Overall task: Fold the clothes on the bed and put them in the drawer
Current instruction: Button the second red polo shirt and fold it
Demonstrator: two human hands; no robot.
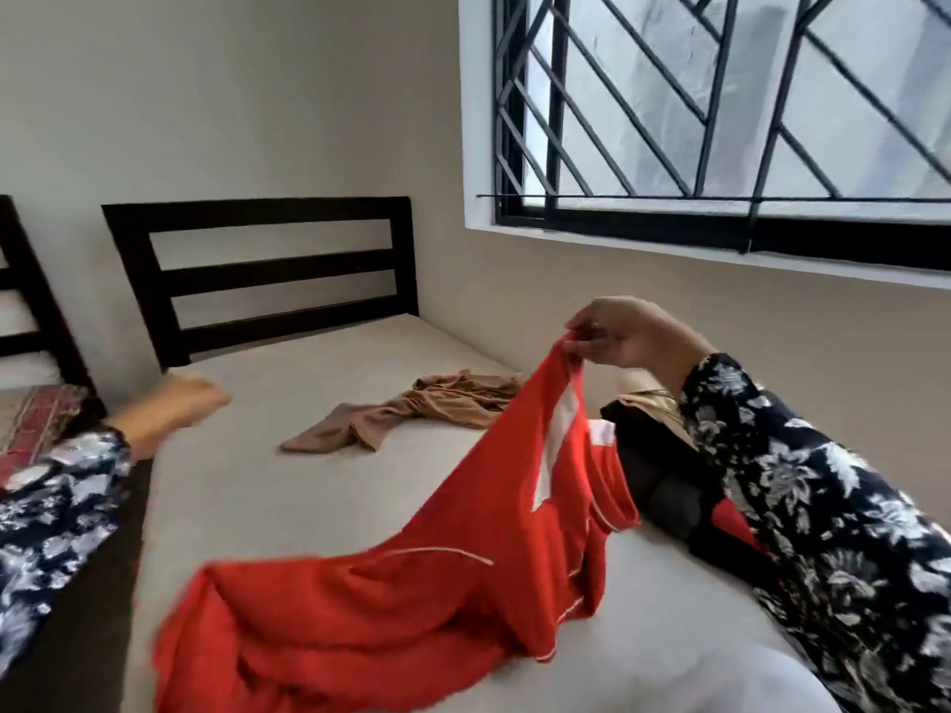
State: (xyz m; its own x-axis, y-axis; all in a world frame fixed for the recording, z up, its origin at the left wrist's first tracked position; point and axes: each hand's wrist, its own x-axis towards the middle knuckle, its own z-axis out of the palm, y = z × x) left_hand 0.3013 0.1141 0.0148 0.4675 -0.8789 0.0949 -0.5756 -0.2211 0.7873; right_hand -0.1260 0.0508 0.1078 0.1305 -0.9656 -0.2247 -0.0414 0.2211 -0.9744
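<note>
A red garment (391, 599) with thin white piping is pinched at one edge between the thumb and fingertips of the right hand (625, 334) and lifted above the bed (267, 486). From that pinch the cloth is stretched down and toward the near edge of the mattress, where the rest of it is bunched in loose folds on the pale sheet. The right arm is covered by a dark sleeve (833, 517) printed with white flowers.

The left hand (177, 406) is held out over the left edge of the mattress, blurred, with its fingers extended and nothing gripped in them. The same flowered cloth is seen on its arm.

A tan garment (411, 409) is left crumpled near the middle of the mattress, well apart from the red one, with one sleeve or leg trailed toward the left edge. By the right edge, against the wall and partly hidden behind the right arm, a heap of dark clothes (664, 486) is piled, with a lighter beige piece on top of it.

A dark slatted headboard (267, 275) is set at the far edge of the mattress. A window with a black metal grille (720, 105) is set in the wall along the right edge. At the far left, part of a second bed with a red patterned cover (36, 419) is seen.
</note>
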